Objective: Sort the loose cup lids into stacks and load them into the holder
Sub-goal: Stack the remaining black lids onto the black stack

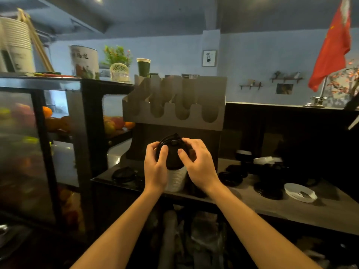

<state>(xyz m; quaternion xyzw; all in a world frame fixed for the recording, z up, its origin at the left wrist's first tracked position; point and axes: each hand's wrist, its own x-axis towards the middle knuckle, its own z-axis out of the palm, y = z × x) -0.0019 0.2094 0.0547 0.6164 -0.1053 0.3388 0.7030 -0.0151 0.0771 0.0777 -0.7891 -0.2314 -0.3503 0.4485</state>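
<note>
Left hand (156, 167): wrapped round the left side of a stack of black lids (172, 152), thumb on top, fingers curled behind, so it's gripping the stack.
Right hand (196, 162): clamped on the right side of the same stack, thumb pressing the top face, fingers over the far rim.
Stack of black lids: held tilted, just above the counter's front edge, below and in front of the holder. How many lids are in it? Can't tell, they blur together.
White lid stack (175, 180): one ribbed white stack directly under the black one, between the two wrists, near the front edge. Whether the two stacks touch is hard to say.
Holder (174, 105): one grey metal rack at the back of the counter (320, 208), four slots with U-shaped cutouts in front, all four look empty from here.
Loose black lids on the left (124, 174): looks like one or two lying flat near the counter's left corner.
Loose black lids on the right (269, 189): a few dark piles spread toward the right side, too murky to count properly.
Loose white lids: one lying flat near the right front edge (300, 192), plus at least one more further back (264, 160).
Paper cup (143, 67): one green cup on the ledge behind the holder.
Flag (332, 47): one red flag at the far right.
</note>
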